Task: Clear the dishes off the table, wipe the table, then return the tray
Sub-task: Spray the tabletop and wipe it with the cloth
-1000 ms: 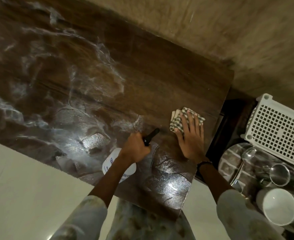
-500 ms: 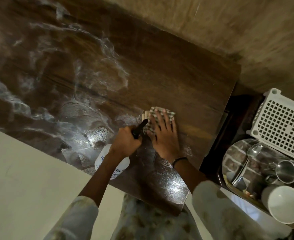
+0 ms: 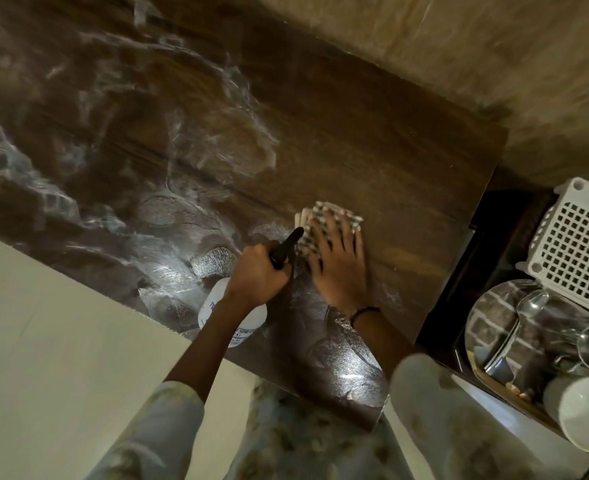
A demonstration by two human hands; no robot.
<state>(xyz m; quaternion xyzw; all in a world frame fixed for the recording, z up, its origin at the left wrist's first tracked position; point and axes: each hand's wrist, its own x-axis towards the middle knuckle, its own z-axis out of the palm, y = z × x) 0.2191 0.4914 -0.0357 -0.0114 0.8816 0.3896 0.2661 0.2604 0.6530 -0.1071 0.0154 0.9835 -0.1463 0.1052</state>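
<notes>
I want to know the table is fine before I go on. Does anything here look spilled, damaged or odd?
Nothing looks spilled or broken. The table carries whitish, glossy streaks across its left and near parts, seemingly spray film not yet wiped. The right hand presses the checked cloth flat; the left hand holds the spray bottle.

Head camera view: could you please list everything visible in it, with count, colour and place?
Table: one, dark brown wood, shiny with wet streaks, fills the upper left.
Cloth: one, folded, green-and-white check, flat on the table near its right end.
Spray bottle: one, white with a black nozzle, at the table's near edge.
Tray: one, dark, lower right, beside the table.
Dishes: several on the tray, a plate, clear glasses, a steel cup, a white cup; exact count unclear.
Basket: one, white perforated plastic, right edge.
Left hand: gripping the spray bottle.
Right hand: flat on the cloth, black wristband.
</notes>
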